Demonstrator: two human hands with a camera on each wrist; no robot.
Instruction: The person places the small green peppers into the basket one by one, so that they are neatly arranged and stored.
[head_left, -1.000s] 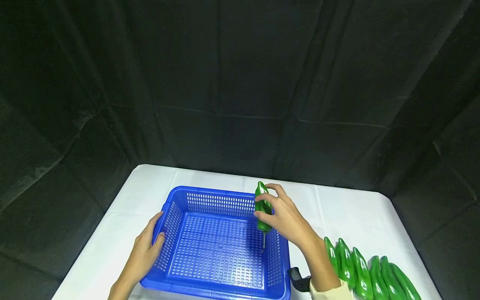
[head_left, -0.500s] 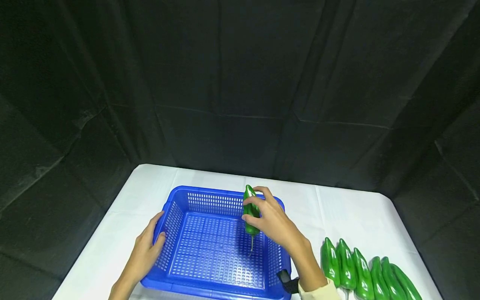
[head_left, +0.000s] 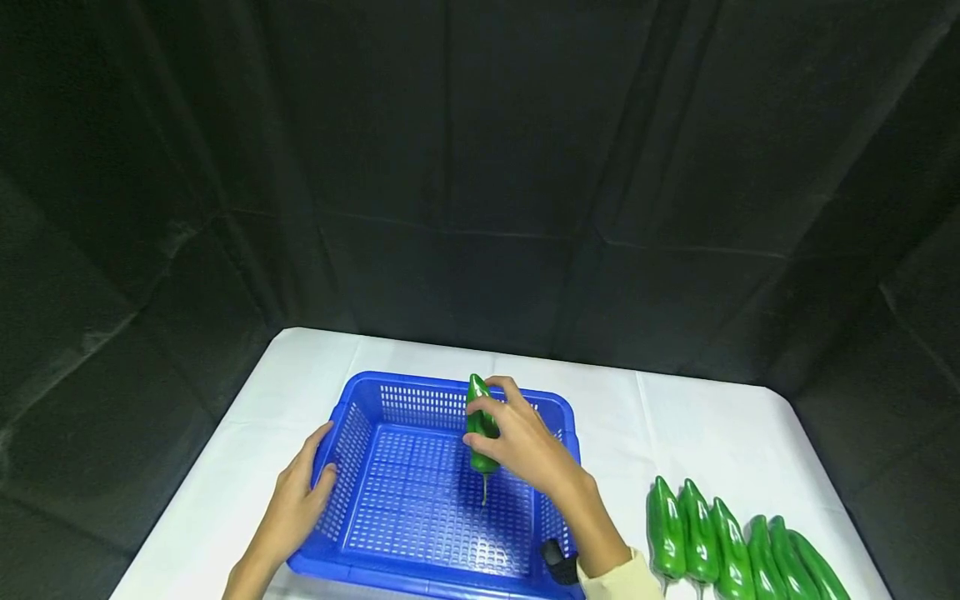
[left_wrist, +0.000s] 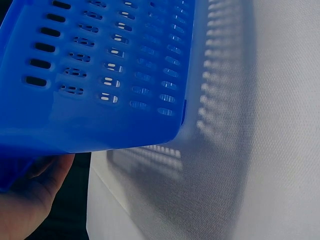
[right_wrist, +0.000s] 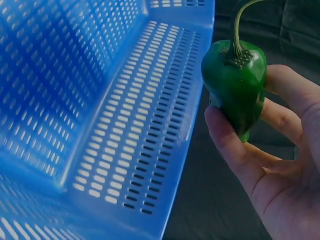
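Note:
My right hand (head_left: pixel 521 442) holds a green pepper (head_left: pixel 482 423) between thumb and fingers over the back part of a blue plastic basket (head_left: pixel 442 590). Its pointed tip faces away and its thin stem hangs toward me. The right wrist view shows the pepper's (right_wrist: pixel 235 85) stem end close up, with the thumb on one side and fingers on the other. At the basket's left rim, my left hand (head_left: pixel 296 500) grips the edge, thumb over the inner side. In the left wrist view, only part of that hand (left_wrist: pixel 35 195) shows, below the basket wall (left_wrist: pixel 90 120).
Several green peppers (head_left: pixel 701 533) lie side by side on the white tablecloth (head_left: pixel 615 425) right of the basket. Slimmer ones are at the right end of the row. Black cloth (head_left: pixel 480 167) hangs behind and beside the table. A black strap (head_left: pixel 558 562) is on my right wrist.
My right hand has carried the pepper leftward, from over the basket's right rim to farther inside. My left hand keeps its grip on the left rim.

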